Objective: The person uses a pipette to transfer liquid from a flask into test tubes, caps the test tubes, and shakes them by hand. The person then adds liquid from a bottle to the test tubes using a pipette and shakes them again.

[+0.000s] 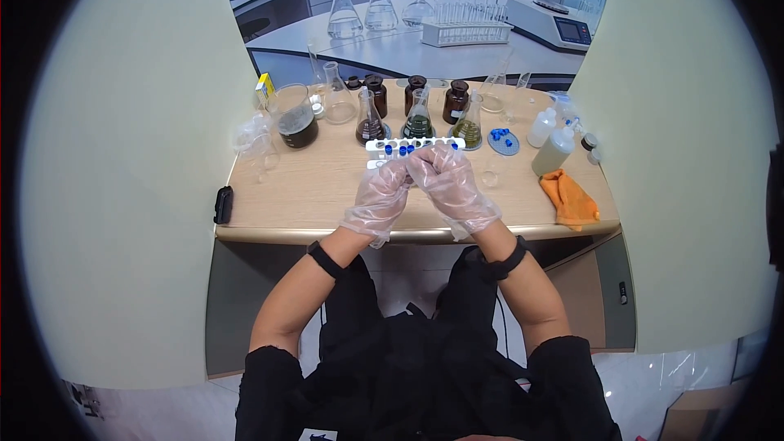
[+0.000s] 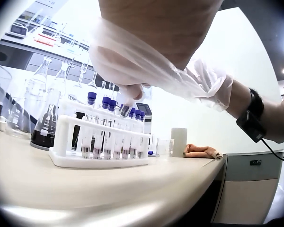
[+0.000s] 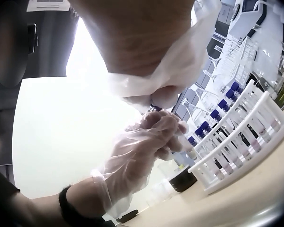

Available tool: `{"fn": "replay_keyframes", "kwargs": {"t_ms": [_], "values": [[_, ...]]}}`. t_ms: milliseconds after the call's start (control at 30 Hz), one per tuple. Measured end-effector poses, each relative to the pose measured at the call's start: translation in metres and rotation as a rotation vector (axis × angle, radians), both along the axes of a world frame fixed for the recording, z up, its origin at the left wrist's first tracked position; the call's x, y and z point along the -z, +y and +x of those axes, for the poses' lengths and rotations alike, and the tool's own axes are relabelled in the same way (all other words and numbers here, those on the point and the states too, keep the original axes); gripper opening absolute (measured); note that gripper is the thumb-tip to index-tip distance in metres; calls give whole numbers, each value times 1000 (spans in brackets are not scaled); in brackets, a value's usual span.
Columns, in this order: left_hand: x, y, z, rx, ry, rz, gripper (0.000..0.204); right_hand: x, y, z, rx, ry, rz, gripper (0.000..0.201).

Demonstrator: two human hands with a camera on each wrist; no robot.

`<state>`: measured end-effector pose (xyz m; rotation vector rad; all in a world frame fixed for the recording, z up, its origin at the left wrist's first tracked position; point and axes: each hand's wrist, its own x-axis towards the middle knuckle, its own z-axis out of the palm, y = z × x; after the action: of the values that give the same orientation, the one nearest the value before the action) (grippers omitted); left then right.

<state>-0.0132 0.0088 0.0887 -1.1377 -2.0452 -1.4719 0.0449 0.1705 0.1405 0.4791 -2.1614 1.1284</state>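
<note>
Both hands wear clear plastic gloves and meet in front of the white test tube rack (image 1: 377,145). Between the left hand's (image 1: 382,194) curled fingers is a test tube, its rounded lower end (image 2: 125,111) poking out below them in the left wrist view. Just above, the right hand (image 1: 449,186) pinches the tube's blue cap (image 3: 155,108), mostly covered by the fingers. Close beside them, the rack holds several clear tubes with blue caps (image 2: 106,101), small amounts of pinkish liquid showing at their bottoms.
Behind the rack stand three flasks of dark or greenish liquid (image 1: 419,126) and brown bottles (image 1: 456,103). A beaker of dark liquid (image 1: 298,129) is at left. At right are a dish of blue caps (image 1: 504,140), plastic bottles (image 1: 555,151) and an orange cloth (image 1: 569,198).
</note>
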Motion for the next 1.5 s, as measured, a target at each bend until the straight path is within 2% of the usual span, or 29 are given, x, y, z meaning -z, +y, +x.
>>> {"fn": "replay_keyframes", "kwargs": {"t_ms": [67, 133, 167, 267, 333, 367, 433, 467, 500, 533, 567, 633, 667, 733, 767, 833, 867, 933, 967, 1000, 1033, 1067, 1133, 1167, 1233, 1267, 1333, 1467, 1500], "values": [[5, 0, -2, 22, 66, -35, 23, 2, 2, 2, -29, -96, -50, 10], [15, 4, -4, 73, 7, 4, 22, 3, 8, 6, 20, -2, 120, 9], [12, 7, -1, 123, -50, 42, 21, 3, 9, 8, 23, -2, 120, 9], [-1, 3, 9, 95, -63, -81, 24, 3, 12, 11, 25, -94, 48, 11], [-5, 2, 12, 87, -81, -113, 23, 1, 20, 13, -28, -357, -231, 13], [-6, 2, 13, 74, -98, -143, 22, 4, 29, 12, -28, -358, -234, 13], [-9, -6, 10, 58, -172, -175, 20, 16, 54, 4, 216, -283, -265, 16], [-10, -11, 6, 44, -247, -202, 18, 27, 72, -4, 214, -283, -265, 16], [-7, -17, 0, 44, -250, -203, 18, 42, 93, -12, 375, -229, -174, 18], [-2, -23, -10, -83, -121, -131, 17, 52, 111, -13, 538, -172, -82, 19], [0, -29, -19, -207, 10, -57, 17, 56, 123, -10, 543, -172, -83, 19], [-13, -53, -36, -341, 11, -189, 24, 62, 141, -3, 695, -200, 211, 23], [-14, -63, -46, -345, 12, -194, 24, 65, 148, -2, 691, -201, 206, 23], [-13, -86, -70, -500, 184, -233, 26, 73, 154, -3, 689, -269, 389, 27], [-12, -96, -81, -511, 187, -243, 26, 77, 157, -4, 677, -269, 381, 27], [-9, -113, -106, -536, 28, -74, 28, 82, 160, -5, 643, -249, 396, 29], [-4, -124, -125, -542, 30, -79, 28, 80, 156, -3, 637, -248, 391, 29], [0, -150, -166, -896, 172, -415, 31, 65, 145, 9, 642, -45, 350, 27], [-5, -165, -182, -898, 176, -419, 31, 60, 139, 15, 641, -44, 344, 27], [-13, -178, -196, -860, 189, -459, 33, 55, 133, 21, 603, -92, 230, 23], [-16, -185, -207, -821, 202, -498, 36, 52, 127, 27, 565, -138, 116, 20], [-28, -182, -209, -820, 207, -500, 36, 51, 123, 33, 567, -137, 112, 20], [-58, -177, -207, -948, -111, -530, 30, 52, 114, 47, 517, -164, 71, 12], [-59, -178, -216, -949, -109, -531, 30, 52, 108, 54, 517, -164, 69, 12], [-56, -184, -240, -1022, 120, -749, 26, 51, 99, 68, 480, -148, 58, 8], [-56, -186, -246, -1022, 118, -751, 26, 49, 95, 74, 479, -150, 58, 8], [-56, -188, -257, -965, 109, -978, 33, 46, 91, 82, 452, -200, -53, 8], [-58, -185, -264, -932, 132, -935, 35, 44, 96, 88, 465, -198, -24, 7], [-60, -184, -266, -942, 116, -984, 36, 42, 96, 89, 473, -209, -9, 7]]}}
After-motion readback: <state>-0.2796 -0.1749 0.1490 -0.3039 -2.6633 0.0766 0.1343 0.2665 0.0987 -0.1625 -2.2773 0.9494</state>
